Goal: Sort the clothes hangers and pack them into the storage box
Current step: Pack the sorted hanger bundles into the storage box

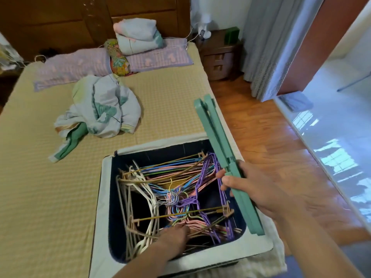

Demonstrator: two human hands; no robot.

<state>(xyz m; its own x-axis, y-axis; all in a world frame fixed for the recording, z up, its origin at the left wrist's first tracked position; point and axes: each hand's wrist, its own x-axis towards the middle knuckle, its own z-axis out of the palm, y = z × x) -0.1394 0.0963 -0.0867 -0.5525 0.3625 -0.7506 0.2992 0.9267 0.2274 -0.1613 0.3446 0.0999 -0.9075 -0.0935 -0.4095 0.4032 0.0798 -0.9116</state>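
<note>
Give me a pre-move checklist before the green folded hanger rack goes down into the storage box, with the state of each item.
1. Grip on the green folded rack: ok, the right hand is curled round its lower part.
2. Rack over the opening: not ok, it lies tilted along the right rim of the storage box, partly outside.
3. Free space inside: not ok, the wire hangers spread across most of the box.
4. Left hand out of the way: not ok, it reaches into the box among the hangers.
5. Hanger hooks untangled: cannot tell, they cluster at the centre.
</note>
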